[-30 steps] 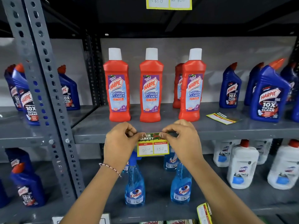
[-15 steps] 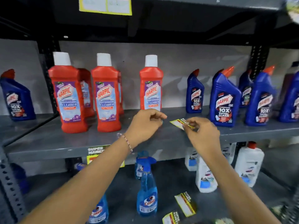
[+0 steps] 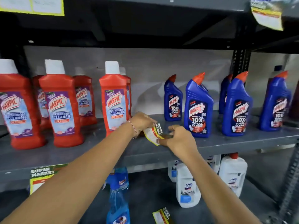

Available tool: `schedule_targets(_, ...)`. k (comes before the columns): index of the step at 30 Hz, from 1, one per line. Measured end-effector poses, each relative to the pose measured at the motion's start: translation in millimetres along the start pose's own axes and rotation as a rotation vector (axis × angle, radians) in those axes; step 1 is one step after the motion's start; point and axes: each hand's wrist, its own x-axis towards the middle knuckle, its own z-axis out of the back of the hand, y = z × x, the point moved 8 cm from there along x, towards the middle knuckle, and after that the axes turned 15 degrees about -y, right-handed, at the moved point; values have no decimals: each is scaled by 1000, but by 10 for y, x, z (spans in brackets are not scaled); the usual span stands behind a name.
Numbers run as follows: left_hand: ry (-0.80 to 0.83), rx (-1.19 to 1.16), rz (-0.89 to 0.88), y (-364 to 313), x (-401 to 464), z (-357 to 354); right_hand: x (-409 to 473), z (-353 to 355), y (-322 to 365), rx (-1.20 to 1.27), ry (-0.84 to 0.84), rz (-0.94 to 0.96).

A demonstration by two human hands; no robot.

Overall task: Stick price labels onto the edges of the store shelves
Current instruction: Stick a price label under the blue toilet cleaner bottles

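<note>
Both hands hold a yellow-edged price label [image 3: 153,133] just above the grey middle shelf [image 3: 226,141], between the red and blue Harpic bottles. My left hand [image 3: 143,121] pinches its upper edge. My right hand [image 3: 179,138] pinches its lower right corner. The label is turned sideways, with its "SUPER MARKET" print facing me. Another price label [image 3: 41,177] is stuck on that shelf's front edge at the lower left, partly hidden by my left forearm.
Red Harpic bottles [image 3: 61,110] stand on the left of the shelf, blue Harpic bottles [image 3: 199,109] on the right. Below are blue spray bottles [image 3: 119,199], white bottles [image 3: 187,188] and a loose label [image 3: 161,215]. Labels [image 3: 32,5] hang from the top shelf edge.
The first label now stays stuck on the shelf edge. Both hands moved right, my right hand picked the loose label off the shelf top, and my left hand has joined it.
</note>
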Motion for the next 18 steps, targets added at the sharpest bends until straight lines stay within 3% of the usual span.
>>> schedule_targets(4,-4,-339,66,-64,-92,120,116,87,-89,179,39,-62)
schedule_targets(9,-35,-504,69,-251,-537,191,127,364,-128,594,104,-67)
schedule_targets(13,-3,-327,-57,-319,-958,-156,63,780,-490,713,123,-62)
schedule_targets(18,-124,-157,-195,-416,-1220,-805,40,1138,-1105,608,72,-25)
